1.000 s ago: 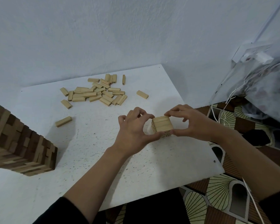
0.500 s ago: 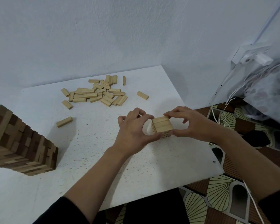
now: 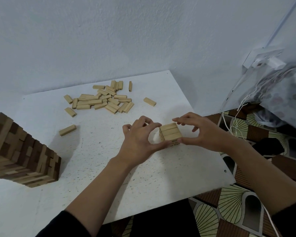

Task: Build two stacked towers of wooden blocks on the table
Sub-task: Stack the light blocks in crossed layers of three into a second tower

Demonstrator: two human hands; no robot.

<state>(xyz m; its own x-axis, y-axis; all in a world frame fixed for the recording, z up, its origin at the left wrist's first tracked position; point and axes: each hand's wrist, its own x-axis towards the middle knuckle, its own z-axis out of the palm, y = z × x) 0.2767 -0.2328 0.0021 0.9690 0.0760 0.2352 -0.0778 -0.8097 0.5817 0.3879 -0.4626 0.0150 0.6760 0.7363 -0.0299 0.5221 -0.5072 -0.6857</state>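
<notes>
Near the right edge of the white tabletop [image 3: 161,177], a short stack [image 3: 170,133] of pale wooden blocks sits cupped between a person's left grip [image 3: 140,141] and right grip [image 3: 200,134]. Thumbs press its lower course and fingers arch round the top (whether the tips touch cannot be told). The blocks look light, stiff and smooth, and probably loose on one another, so squaring them calls for even pressure on opposite flat sides. A tall tower [image 3: 24,158] stands at left, with spare blocks [image 3: 101,100] beyond.

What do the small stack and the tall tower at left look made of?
The small stack: pale unpainted wood, matt, seams showing between blocks. The tall tower: wood too, light and dark brown blocks mixed, perhaps stained.
</notes>
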